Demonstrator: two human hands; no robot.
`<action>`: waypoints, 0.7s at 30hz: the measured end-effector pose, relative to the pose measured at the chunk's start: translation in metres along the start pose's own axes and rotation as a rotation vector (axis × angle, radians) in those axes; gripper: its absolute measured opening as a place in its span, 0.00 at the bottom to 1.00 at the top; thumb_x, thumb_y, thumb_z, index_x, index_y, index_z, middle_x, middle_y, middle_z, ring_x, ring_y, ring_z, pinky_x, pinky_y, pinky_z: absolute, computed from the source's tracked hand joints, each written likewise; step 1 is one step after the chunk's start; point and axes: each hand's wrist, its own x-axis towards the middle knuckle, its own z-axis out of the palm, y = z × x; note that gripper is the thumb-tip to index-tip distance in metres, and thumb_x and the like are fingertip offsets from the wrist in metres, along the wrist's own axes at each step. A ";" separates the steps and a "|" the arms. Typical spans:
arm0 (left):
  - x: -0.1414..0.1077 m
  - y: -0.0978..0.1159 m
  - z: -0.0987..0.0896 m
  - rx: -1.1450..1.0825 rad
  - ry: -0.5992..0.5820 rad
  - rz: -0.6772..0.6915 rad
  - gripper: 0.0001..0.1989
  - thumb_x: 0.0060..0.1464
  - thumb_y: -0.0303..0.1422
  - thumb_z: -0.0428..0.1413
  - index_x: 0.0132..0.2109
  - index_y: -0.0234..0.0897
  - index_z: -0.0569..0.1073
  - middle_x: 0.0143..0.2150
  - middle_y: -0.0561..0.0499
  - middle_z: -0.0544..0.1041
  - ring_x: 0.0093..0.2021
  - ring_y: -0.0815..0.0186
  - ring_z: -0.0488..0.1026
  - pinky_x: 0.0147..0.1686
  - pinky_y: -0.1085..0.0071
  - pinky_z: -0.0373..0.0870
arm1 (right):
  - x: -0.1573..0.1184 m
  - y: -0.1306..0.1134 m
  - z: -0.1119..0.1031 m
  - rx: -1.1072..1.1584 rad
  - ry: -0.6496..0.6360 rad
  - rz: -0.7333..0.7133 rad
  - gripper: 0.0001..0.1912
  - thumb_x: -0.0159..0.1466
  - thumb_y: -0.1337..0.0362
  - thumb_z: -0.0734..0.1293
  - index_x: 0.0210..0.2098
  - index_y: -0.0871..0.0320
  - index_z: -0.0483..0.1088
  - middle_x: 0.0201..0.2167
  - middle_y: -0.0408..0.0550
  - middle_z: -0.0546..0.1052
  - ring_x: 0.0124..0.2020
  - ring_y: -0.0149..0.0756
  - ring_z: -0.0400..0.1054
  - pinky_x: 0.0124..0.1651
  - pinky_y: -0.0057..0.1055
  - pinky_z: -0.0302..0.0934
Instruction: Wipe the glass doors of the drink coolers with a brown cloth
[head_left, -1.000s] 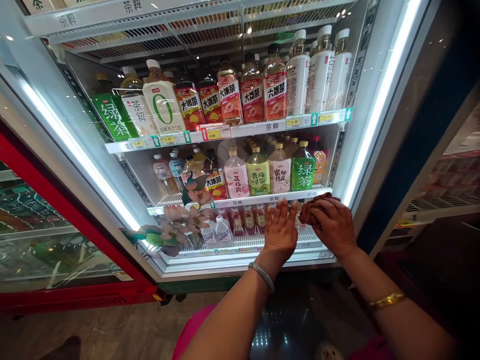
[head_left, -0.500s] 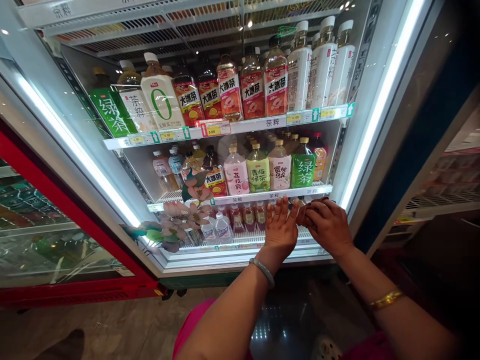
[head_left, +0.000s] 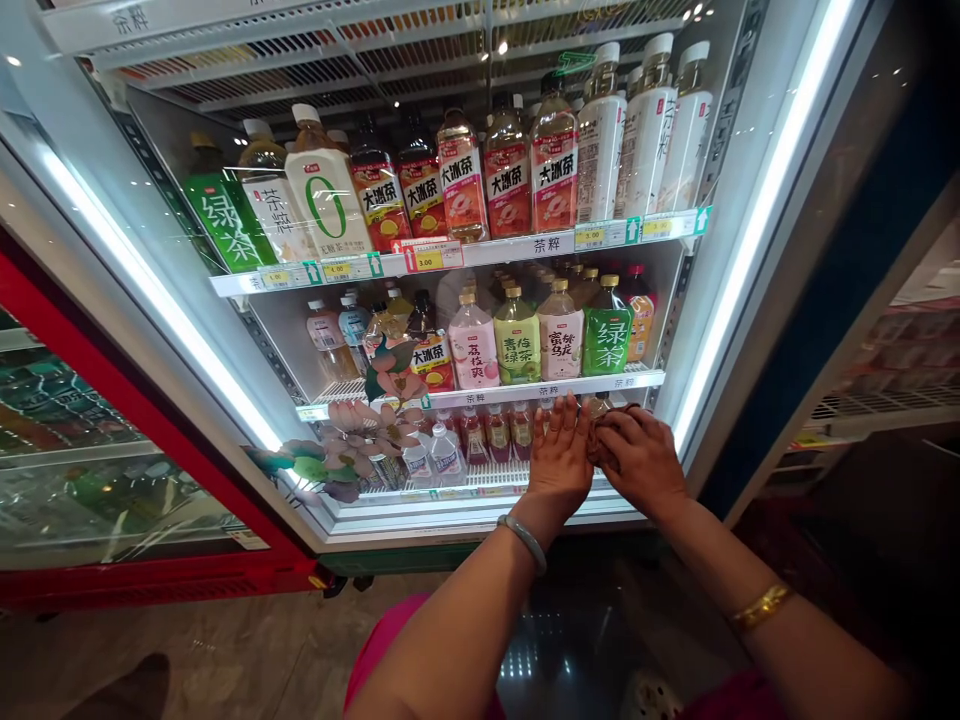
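Note:
My left hand lies flat against the glass door of a lit drinks cooler, fingers stretched upward and nothing held. Close beside it, my right hand presses a bunched dark brown cloth on the same glass. Part of the cloth is hidden under the curled fingers. Both hands are low on the pane, in front of the lower shelves. A flower decal is on the glass further left. Behind the pane stand a green tea bottle and a pink-labelled bottle.
Several rows of bottles fill the cooler, with price tags along the shelf edge. A red-framed cooler adjoins on the left. The dark door frame runs up the right side. Below is the tiled floor.
My right hand has slid left and slightly down with the cloth, coming closer to the left hand. My left hand has stayed almost in place.

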 end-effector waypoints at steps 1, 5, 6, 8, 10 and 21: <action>-0.002 0.001 0.001 -0.002 0.001 0.006 0.43 0.62 0.33 0.54 0.77 0.30 0.43 0.79 0.40 0.44 0.79 0.52 0.35 0.76 0.47 0.28 | -0.005 0.002 0.000 -0.002 -0.016 -0.035 0.09 0.64 0.64 0.70 0.44 0.54 0.76 0.50 0.49 0.78 0.55 0.48 0.63 0.55 0.44 0.58; -0.008 0.005 0.004 -0.015 0.002 0.011 0.45 0.59 0.29 0.55 0.77 0.31 0.44 0.79 0.38 0.43 0.79 0.50 0.36 0.76 0.45 0.28 | -0.017 0.032 -0.004 -0.049 -0.006 0.028 0.08 0.63 0.65 0.69 0.43 0.55 0.76 0.48 0.50 0.78 0.53 0.47 0.65 0.54 0.44 0.59; -0.008 0.007 0.004 -0.023 -0.001 0.007 0.46 0.58 0.29 0.56 0.77 0.31 0.44 0.79 0.38 0.43 0.79 0.49 0.36 0.76 0.45 0.28 | -0.018 0.040 -0.005 -0.069 0.024 0.097 0.09 0.63 0.65 0.69 0.44 0.55 0.75 0.49 0.52 0.77 0.53 0.49 0.65 0.54 0.45 0.60; -0.008 0.009 0.004 -0.039 -0.004 0.000 0.47 0.57 0.29 0.56 0.77 0.30 0.44 0.79 0.38 0.43 0.79 0.48 0.36 0.76 0.44 0.27 | -0.015 0.049 -0.005 -0.100 0.099 0.223 0.11 0.63 0.64 0.70 0.45 0.57 0.74 0.50 0.56 0.75 0.55 0.53 0.64 0.54 0.48 0.61; -0.008 0.009 0.003 -0.046 0.000 -0.001 0.47 0.56 0.28 0.56 0.77 0.30 0.44 0.79 0.38 0.44 0.79 0.48 0.36 0.76 0.44 0.27 | -0.010 0.046 -0.003 -0.091 0.135 0.272 0.13 0.63 0.62 0.70 0.46 0.57 0.74 0.51 0.57 0.74 0.56 0.54 0.64 0.56 0.49 0.61; -0.014 0.001 0.004 -0.024 0.041 0.061 0.46 0.57 0.27 0.54 0.77 0.28 0.43 0.78 0.40 0.46 0.79 0.53 0.37 0.77 0.48 0.28 | -0.024 0.029 -0.001 -0.072 0.020 -0.088 0.09 0.64 0.67 0.69 0.44 0.53 0.75 0.51 0.49 0.76 0.55 0.45 0.64 0.59 0.43 0.59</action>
